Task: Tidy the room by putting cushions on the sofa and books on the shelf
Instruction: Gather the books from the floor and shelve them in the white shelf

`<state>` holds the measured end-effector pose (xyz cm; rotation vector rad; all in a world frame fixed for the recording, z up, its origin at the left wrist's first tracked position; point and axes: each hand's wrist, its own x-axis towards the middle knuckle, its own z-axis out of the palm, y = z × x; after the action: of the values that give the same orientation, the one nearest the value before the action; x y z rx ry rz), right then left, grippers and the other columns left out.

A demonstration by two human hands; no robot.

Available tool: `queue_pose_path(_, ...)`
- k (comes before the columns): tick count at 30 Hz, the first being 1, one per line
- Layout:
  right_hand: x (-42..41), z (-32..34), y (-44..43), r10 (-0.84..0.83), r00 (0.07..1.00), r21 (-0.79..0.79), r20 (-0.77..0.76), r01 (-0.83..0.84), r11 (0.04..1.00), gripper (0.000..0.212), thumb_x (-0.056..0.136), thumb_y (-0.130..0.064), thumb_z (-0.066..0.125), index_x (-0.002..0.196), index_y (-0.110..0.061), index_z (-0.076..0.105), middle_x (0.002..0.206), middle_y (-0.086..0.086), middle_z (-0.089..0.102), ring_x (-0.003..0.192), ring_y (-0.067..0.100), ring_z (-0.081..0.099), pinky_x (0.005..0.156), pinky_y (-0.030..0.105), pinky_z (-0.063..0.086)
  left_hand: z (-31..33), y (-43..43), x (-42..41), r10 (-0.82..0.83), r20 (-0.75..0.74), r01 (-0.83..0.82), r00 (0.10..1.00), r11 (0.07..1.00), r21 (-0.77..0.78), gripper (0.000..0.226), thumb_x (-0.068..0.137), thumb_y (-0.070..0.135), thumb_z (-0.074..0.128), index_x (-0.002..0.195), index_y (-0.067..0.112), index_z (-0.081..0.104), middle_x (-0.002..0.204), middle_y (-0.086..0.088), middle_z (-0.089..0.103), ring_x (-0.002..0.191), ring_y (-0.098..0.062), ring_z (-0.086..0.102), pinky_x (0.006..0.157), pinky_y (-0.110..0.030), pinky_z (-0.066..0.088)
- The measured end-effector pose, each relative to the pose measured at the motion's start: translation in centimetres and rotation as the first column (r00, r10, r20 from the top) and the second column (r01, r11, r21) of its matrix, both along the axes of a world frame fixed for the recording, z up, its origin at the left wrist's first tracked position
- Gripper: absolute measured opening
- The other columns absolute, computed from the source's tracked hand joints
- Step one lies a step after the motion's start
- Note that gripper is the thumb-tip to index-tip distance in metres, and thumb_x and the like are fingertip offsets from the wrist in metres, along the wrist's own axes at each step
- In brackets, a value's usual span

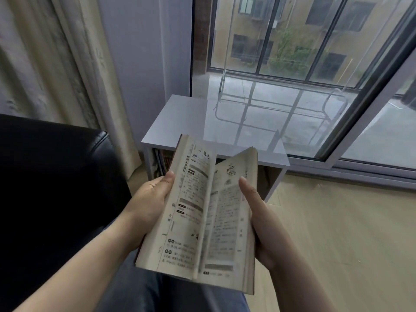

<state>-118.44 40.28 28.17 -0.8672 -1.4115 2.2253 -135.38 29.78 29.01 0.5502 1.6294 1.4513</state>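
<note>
Up close, an open book (202,210) is held over the lap (139,289) w/ both hands: left hand (148,199) thumb clamps the left page edge, right hand (263,221) thumb presses the right page; other fingers are behind the covers, spread can't be told. Black sofa (56,176) at left. Beyond, a low white shelf (202,122) w/ books (162,161) in its left end, then curtain (56,64) & window (292,41).

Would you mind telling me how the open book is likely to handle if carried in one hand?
The book is probably floppy: its pages bow between the left hand and right hand. It looks thick, so likely weighty for its size. Open pages may flip unless it is closed first.
</note>
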Motion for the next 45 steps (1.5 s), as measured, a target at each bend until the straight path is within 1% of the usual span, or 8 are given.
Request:
queue_pose_path(15, -0.4, 0.3, -0.1, 0.026, 1.000, 0.019, 0.000, -0.026, 0.999, 0.057, 0.085, -0.057, 0.051, 0.127, -0.020, 0.057, 0.112, 0.006, 0.072, 0.102, 0.024, 0.070, 0.085, 0.038, 0.058, -0.4, -0.4, -0.3, 0.064, 0.024, -0.064, 0.998, 0.998, 0.013, 0.042, 0.099, 0.038, 0.038, 0.091, 0.010, 0.068, 0.064, -0.004, 0.072, 0.053, -0.013, 0.068, 0.044, -0.019, 0.050)
queue_pose_path(21, -0.3, 0.1, -0.1, 0.014, 1.000, -0.008, -0.020, -0.014, 1.000, 0.055, 0.084, -0.055, 0.048, 0.125, -0.019, 0.058, 0.108, 0.009, 0.073, 0.099, 0.026, 0.071, 0.081, 0.039, 0.059, -0.4, -0.3, -0.3, -0.041, 0.051, 0.041, 0.998, 0.999, -0.001, 0.047, 0.097, 0.045, 0.036, 0.093, 0.012, 0.071, 0.077, -0.009, 0.073, 0.066, -0.023, 0.070, 0.056, -0.032, 0.056)
queue_pose_path(25, -0.3, -0.4, 0.3, 0.018, 1.000, 0.040, 0.013, -0.018, 0.999, 0.061, 0.089, -0.062, 0.041, 0.131, -0.020, 0.056, 0.114, 0.010, 0.071, 0.105, 0.026, 0.068, 0.095, 0.046, 0.052, -0.7, 0.1, -0.1, -0.120, 0.181, 0.106, 0.976, 0.991, 0.087, 0.069, 0.094, 0.057, 0.024, 0.109, 0.006, 0.067, 0.105, -0.015, 0.071, 0.094, -0.032, 0.069, 0.086, -0.042, 0.056)
queue_pose_path(29, 0.0, -0.9, 1.0, 0.041, 0.998, 0.151, 0.041, -0.047, 0.987, 0.059, 0.094, -0.059, 0.033, 0.128, -0.019, 0.059, 0.106, 0.009, 0.072, 0.098, 0.024, 0.069, 0.083, 0.036, 0.054, -1.8, 0.2, 0.0, -0.168, 0.140, 0.164, 0.976, 0.986, 0.040, 0.070, 0.093, 0.058, 0.023, 0.117, 0.005, 0.062, 0.109, -0.014, 0.071, 0.102, -0.027, 0.068, 0.093, -0.043, 0.051)
queue_pose_path(35, -0.4, -1.7, 1.8, -0.097, 0.977, 0.321, 0.187, 0.033, 0.947, 0.038, 0.090, -0.031, 0.061, 0.124, -0.016, 0.058, 0.105, 0.005, 0.072, 0.096, 0.022, 0.070, 0.079, 0.038, 0.059, -2.4, 0.4, -0.2, -0.151, 0.136, 0.151, 0.979, 0.989, 0.010, 0.065, 0.089, 0.055, 0.033, 0.115, 0.004, 0.062, 0.107, -0.014, 0.071, 0.102, -0.026, 0.068, 0.095, -0.044, 0.050)
queue_pose_path(38, -0.5, -1.8, 2.1, -0.119, 0.981, 0.298, 0.151, 0.070, 0.952, 0.028, 0.093, -0.011, 0.058, 0.120, -0.012, 0.060, 0.101, 0.008, 0.073, 0.089, 0.021, 0.072, 0.062, 0.023, 0.056, -2.5, 0.3, -0.5, -0.072, 0.044, 0.072, 0.996, 0.997, 0.007, 0.047, 0.095, 0.043, 0.039, 0.110, 0.006, 0.064, 0.104, -0.010, 0.073, 0.100, -0.024, 0.069, 0.092, -0.041, 0.052)
queue_pose_path(41, -0.1, -1.9, 2.3, -0.093, 0.994, 0.214, 0.054, 0.079, 0.974, 0.030, 0.093, -0.007, 0.055, 0.123, -0.011, 0.060, 0.103, 0.012, 0.073, 0.091, 0.027, 0.072, 0.065, 0.028, 0.057, -3.5, 0.0, -1.2, 0.064, -0.221, -0.072, 0.973, 0.997, -0.028, 0.024, 0.093, 0.029, 0.054, 0.110, 0.015, 0.065, 0.103, -0.003, 0.071, 0.103, -0.019, 0.066, 0.092, -0.040, 0.053)
queue_pose_path(45, 0.8, -1.9, 3.0, -0.056, 0.995, 0.089, -0.079, 0.063, 0.994, 0.041, 0.085, -0.009, 0.059, 0.125, -0.011, 0.059, 0.110, 0.017, 0.070, 0.095, 0.031, 0.069, 0.067, 0.034, 0.060, -4.0, -0.2, -1.9, 0.151, -0.443, -0.190, 0.884, 0.981, -0.046, 0.046, 0.083, 0.036, 0.066, 0.124, 0.017, 0.056, 0.112, 0.004, 0.064, 0.106, -0.013, 0.061, 0.094, -0.034, 0.050)
